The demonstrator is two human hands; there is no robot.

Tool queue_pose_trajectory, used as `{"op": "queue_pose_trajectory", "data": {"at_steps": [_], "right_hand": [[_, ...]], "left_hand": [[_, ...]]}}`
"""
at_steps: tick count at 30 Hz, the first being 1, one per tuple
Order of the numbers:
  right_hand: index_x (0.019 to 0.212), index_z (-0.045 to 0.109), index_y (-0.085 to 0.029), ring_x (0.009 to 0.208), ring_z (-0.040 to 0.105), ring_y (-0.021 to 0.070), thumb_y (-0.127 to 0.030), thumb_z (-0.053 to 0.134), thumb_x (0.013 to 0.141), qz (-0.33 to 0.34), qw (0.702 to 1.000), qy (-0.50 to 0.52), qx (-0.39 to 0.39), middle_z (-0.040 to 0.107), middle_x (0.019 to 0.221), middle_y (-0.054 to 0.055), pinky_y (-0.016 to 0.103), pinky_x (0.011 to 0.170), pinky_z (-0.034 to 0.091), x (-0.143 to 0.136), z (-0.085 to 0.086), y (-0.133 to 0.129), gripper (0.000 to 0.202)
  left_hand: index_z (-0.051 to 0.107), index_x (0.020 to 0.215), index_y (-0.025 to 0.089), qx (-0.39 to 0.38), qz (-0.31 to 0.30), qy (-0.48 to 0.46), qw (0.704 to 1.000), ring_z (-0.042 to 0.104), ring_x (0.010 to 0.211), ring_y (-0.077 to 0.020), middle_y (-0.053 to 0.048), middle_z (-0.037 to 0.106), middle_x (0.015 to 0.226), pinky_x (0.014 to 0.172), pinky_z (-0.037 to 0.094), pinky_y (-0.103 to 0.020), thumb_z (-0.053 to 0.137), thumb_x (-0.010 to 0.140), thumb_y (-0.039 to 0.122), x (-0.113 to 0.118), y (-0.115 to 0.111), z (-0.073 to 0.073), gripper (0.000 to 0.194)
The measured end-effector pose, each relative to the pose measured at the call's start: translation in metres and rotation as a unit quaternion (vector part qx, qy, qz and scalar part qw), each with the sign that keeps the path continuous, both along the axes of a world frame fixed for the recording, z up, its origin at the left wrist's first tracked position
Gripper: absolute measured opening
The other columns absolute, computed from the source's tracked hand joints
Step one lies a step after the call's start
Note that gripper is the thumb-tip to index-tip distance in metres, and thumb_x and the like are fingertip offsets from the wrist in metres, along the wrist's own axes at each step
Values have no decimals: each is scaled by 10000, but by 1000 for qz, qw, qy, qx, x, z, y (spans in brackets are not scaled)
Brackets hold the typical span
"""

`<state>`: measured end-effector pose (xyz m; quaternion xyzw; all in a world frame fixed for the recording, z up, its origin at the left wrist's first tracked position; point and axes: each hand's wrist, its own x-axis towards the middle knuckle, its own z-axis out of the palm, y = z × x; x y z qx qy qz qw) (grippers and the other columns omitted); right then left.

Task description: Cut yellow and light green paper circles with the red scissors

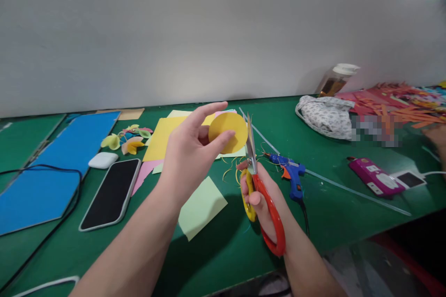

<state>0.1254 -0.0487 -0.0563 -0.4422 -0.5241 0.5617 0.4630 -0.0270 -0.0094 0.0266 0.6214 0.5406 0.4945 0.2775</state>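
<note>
My left hand (195,148) pinches a yellow paper circle (228,125) between thumb and fingers, with the index finger stretched out above it. In my right hand (266,199) is a pair of scissors (270,216) with one red and one yellow handle loop. Their blades point up and stand at the right edge of the circle. Below lie thin yellow paper trimmings (228,171) and a pale green paper square (204,209). Behind my left hand are yellow sheets (158,139) and a piece of pink paper (146,174).
A blue glue gun (291,171) with a long glue stick lies right of the scissors. To the left are a phone (111,195), a white case (103,160), paper flowers (130,141) and a blue board (52,171). Farther right sit a patterned cloth pouch (325,116), a purple pack (376,176) and another person's hand (437,141).
</note>
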Motion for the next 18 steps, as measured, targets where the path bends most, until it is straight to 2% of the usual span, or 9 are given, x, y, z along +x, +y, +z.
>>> {"op": "queue_pose_trajectory", "data": {"at_steps": [7, 10, 13, 18], "right_hand": [[1064, 520, -239, 578, 320, 125, -908, 568, 552, 10, 1000, -23, 15, 405, 681, -59, 273, 561, 280, 2, -2, 0, 844], [1060, 514, -239, 569, 311, 122, -902, 580, 548, 21, 999, -21, 15, 401, 678, -62, 269, 556, 276, 3, -2, 1, 840], [1057, 512, -239, 565, 302, 117, -891, 592, 560, 29, 999, -22, 10, 399, 684, -62, 263, 549, 274, 4, 1, 0, 823], [1047, 521, -238, 563, 292, 117, -896, 582, 554, 24, 999, -32, 7, 397, 675, -64, 265, 554, 263, 3, 5, -1, 824]], "left_hand": [[631, 1250, 271, 7, 31, -15, 999, 716, 717, -198, -16, 745, 794, 570, 571, -270, 696, 777, 275, 4, -1, 0, 477], [617, 1265, 257, 3, 23, -12, 1000, 707, 690, -189, -21, 744, 781, 563, 564, -262, 691, 776, 301, 2, 0, 0, 497], [607, 1274, 246, -4, 15, -5, 1000, 699, 660, -177, -17, 742, 753, 572, 569, -256, 700, 771, 311, 1, 0, 2, 515], [621, 1254, 242, 6, 41, -8, 999, 695, 632, -169, 3, 730, 705, 588, 577, -257, 685, 800, 281, 3, -3, 4, 460]]}}
